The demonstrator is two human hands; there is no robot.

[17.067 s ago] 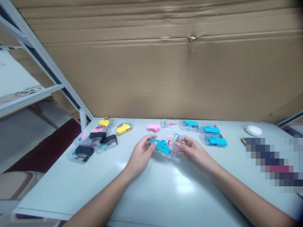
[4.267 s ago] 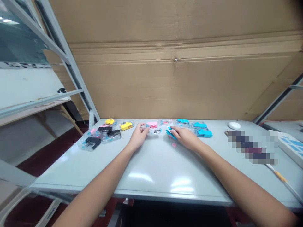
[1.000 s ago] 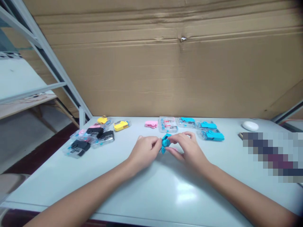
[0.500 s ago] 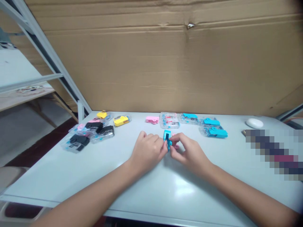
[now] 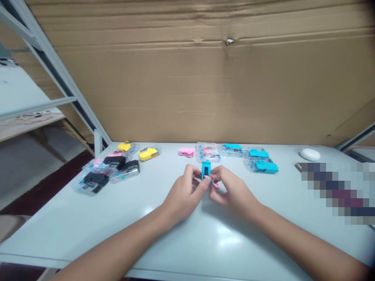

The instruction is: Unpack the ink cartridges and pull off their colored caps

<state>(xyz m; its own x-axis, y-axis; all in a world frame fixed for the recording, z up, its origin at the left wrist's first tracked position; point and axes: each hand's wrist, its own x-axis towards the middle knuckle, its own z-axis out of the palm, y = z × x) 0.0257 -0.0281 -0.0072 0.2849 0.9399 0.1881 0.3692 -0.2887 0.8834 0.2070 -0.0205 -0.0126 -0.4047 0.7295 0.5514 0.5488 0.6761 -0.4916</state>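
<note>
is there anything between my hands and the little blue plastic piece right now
Nothing visible does. The left hand and the right hand both already pinch the blue plastic piece, held upright between their fingertips above the table.

No legible text anywhere. Small label patches on clear packs (image 5: 208, 153) on bench (image 5: 187, 234) too blurred to read; cardboard wall (image 5: 205, 86) shows no print.

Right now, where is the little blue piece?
In the head view the blue piece is mid-table, pinched between the left hand and right hand, just in front of a clear case.
</note>
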